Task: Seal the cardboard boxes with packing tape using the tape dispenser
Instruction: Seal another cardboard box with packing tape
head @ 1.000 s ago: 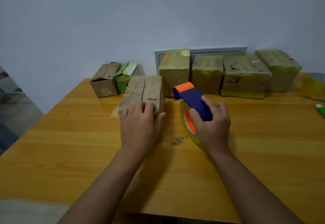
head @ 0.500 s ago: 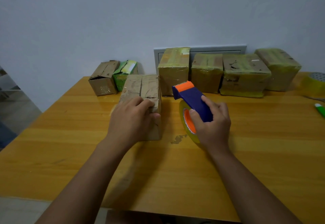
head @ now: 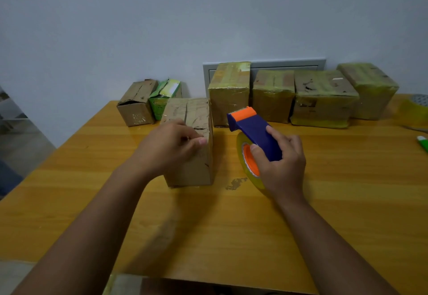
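Head view, looking down on a yellow wooden table (head: 335,202): the left hand (head: 166,149) rests on a brown cardboard box (head: 196,167) at table centre, fingers curled over its top near edge. Just right of the box, the right hand (head: 282,162) grips a blue-and-orange tape dispenser (head: 252,130) — fingers clamped round its handle, yellowish tape roll (head: 240,146) touching the table. Four tape-wrapped boxes (head: 322,100) line the wall behind.

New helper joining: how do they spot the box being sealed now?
On the yellow wooden table, ahead of the wall-side row, stands a plain brown cardboard box under the left hand. Unlike the yellow-taped boxes behind, it looks bare.
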